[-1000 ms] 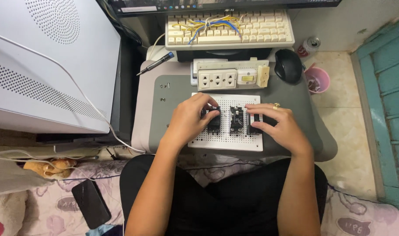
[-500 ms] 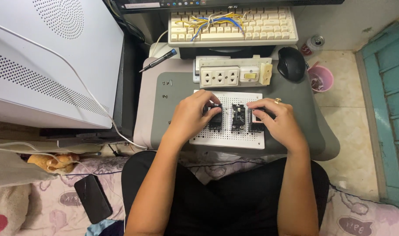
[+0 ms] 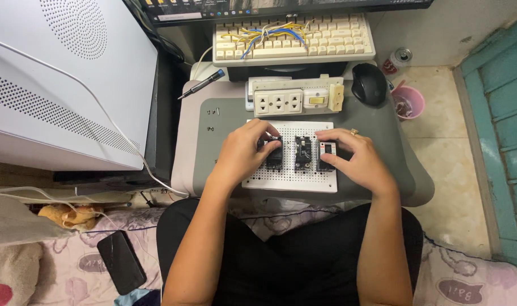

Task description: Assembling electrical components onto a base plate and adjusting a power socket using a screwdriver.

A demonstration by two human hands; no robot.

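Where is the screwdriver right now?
In the head view, the screwdriver lies at the upper left corner of the small table, just below the keyboard's left end and up-left of the left hand; neither hand touches it.

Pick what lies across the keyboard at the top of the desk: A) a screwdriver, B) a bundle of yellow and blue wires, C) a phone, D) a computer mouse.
B: a bundle of yellow and blue wires lies over the keys of the keyboard; the screwdriver and the computer mouse lie on the desk below it.
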